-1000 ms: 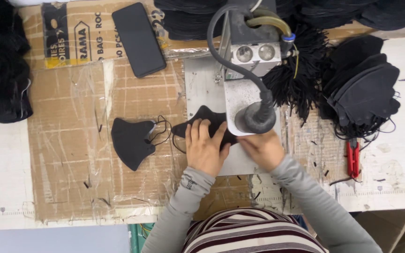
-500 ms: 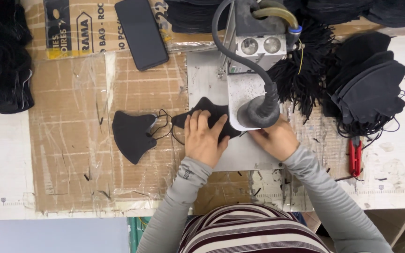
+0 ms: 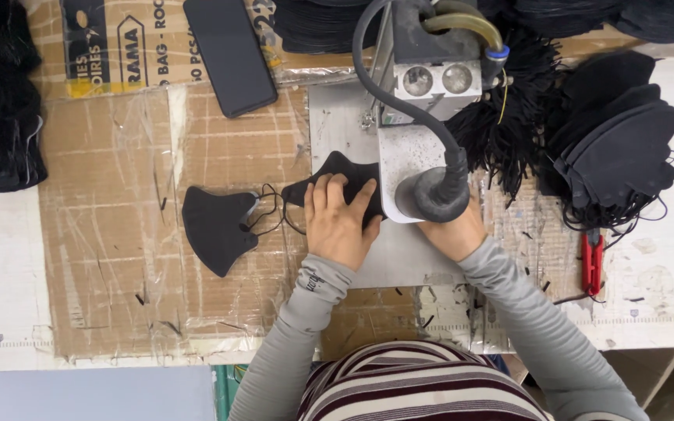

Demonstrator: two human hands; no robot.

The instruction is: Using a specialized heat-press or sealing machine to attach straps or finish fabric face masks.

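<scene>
Left hand (image 3: 338, 222) flat, fingers spread, pressing black mask (image 3: 335, 181) onto grey machine plate (image 3: 337, 129). Right hand (image 3: 450, 232) mostly hidden under machine head (image 3: 428, 195); grip cannot be told. Finished black mask (image 3: 214, 228) lies left on cardboard sheet (image 3: 95, 234). Yellow-and-black printed label (image 3: 115, 47) at cardboard's top left, beside dark phone (image 3: 229, 54).

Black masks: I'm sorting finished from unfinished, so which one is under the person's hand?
The mask on the metal plate, pressed flat by the left hand. Another mask lies untouched on the cardboard.
</scene>
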